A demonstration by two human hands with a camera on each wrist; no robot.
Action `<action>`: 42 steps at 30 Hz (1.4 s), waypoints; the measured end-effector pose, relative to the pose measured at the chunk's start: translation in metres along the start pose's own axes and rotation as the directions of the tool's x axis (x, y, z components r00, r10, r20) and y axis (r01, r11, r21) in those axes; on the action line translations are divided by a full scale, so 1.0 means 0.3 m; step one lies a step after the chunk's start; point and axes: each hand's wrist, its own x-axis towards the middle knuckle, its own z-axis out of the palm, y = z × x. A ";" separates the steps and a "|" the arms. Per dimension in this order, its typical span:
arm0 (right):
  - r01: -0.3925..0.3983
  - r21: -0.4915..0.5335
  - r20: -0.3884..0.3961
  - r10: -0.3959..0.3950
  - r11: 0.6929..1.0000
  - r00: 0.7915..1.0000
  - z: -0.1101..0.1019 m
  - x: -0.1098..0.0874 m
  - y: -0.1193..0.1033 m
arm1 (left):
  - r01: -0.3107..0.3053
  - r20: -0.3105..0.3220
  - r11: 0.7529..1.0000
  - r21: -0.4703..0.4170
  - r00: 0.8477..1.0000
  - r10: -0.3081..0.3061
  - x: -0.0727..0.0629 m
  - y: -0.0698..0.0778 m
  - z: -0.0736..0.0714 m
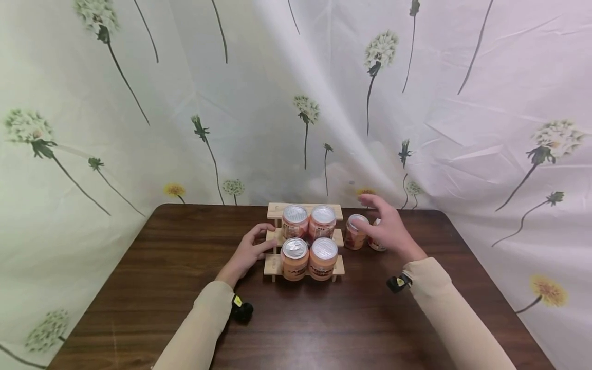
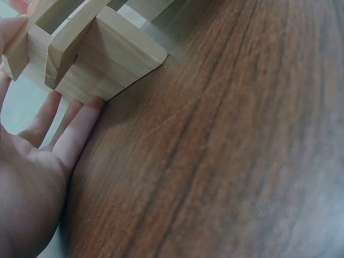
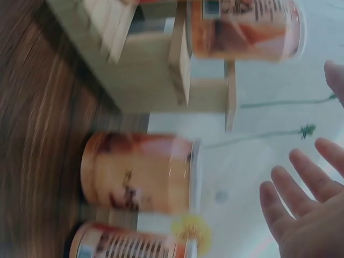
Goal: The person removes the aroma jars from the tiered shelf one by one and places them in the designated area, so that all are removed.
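A three-step wooden rack (image 1: 273, 209) stands on the table. Two cans with silver lids, one of them this can (image 1: 295, 259), sit on its lowest step, and two more, including this can (image 1: 322, 222), on the step behind. My left hand (image 1: 248, 252) is at the rack's left side; in the left wrist view its straight fingers (image 2: 80, 129) touch the side panel (image 2: 118, 54) near the table. My right hand (image 1: 390, 231), fingers spread and holding nothing, hovers over two cans on the table right of the rack: a nearer can (image 3: 140, 172) and another can (image 3: 129, 242), partly hidden by the hand in the head view.
The rack's top step, at the back, carries no can. A dark wood-grain table (image 1: 185, 288) lies under everything. Close behind its far edge hangs a white curtain (image 1: 259, 128) printed with dandelions. Black wrist cameras sit on both sleeves, including this camera (image 1: 241, 311).
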 end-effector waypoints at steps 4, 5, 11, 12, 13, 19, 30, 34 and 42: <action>0.036 0.042 0.071 -0.039 0.998 0.997 0.045 0.023 -0.031 | 0.008 0.005 1.000 -0.007 1.000 -0.008 -0.003 -0.001 -0.002; 0.042 0.047 0.085 -0.046 0.998 0.995 0.057 0.030 -0.038 | 0.007 0.007 1.000 -0.007 1.000 -0.007 -0.003 -0.001 -0.003; 0.043 0.057 0.150 -0.051 0.997 0.987 0.116 0.067 -0.082 | 0.000 0.004 1.000 -0.003 1.000 0.000 -0.002 -0.007 0.000; 0.046 0.056 0.161 -0.055 0.997 0.986 0.125 0.071 -0.086 | 0.001 0.004 1.000 -0.003 1.000 -0.001 -0.002 -0.008 0.000; 0.046 0.059 0.171 -0.056 0.997 0.984 0.133 0.076 -0.088 | 0.001 0.004 1.000 -0.003 1.000 -0.001 -0.002 -0.007 0.000; 0.047 0.049 0.205 -0.056 0.998 0.977 0.177 0.087 -0.094 | 0.004 0.001 1.000 -0.008 1.000 -0.004 -0.003 -0.007 0.003; -0.050 0.091 0.179 0.033 0.995 0.983 0.200 0.093 -0.087 | 0.003 -0.007 1.000 0.003 1.000 -0.003 -0.003 -0.004 0.003; -0.058 0.100 0.162 0.042 0.993 0.986 0.201 0.092 -0.088 | 0.001 -0.007 1.000 0.004 1.000 -0.001 -0.005 0.000 0.005; -0.068 0.141 0.133 0.049 0.988 0.990 0.198 0.089 -0.097 | -0.010 -0.009 1.000 -0.003 1.000 0.010 -0.001 -0.001 0.001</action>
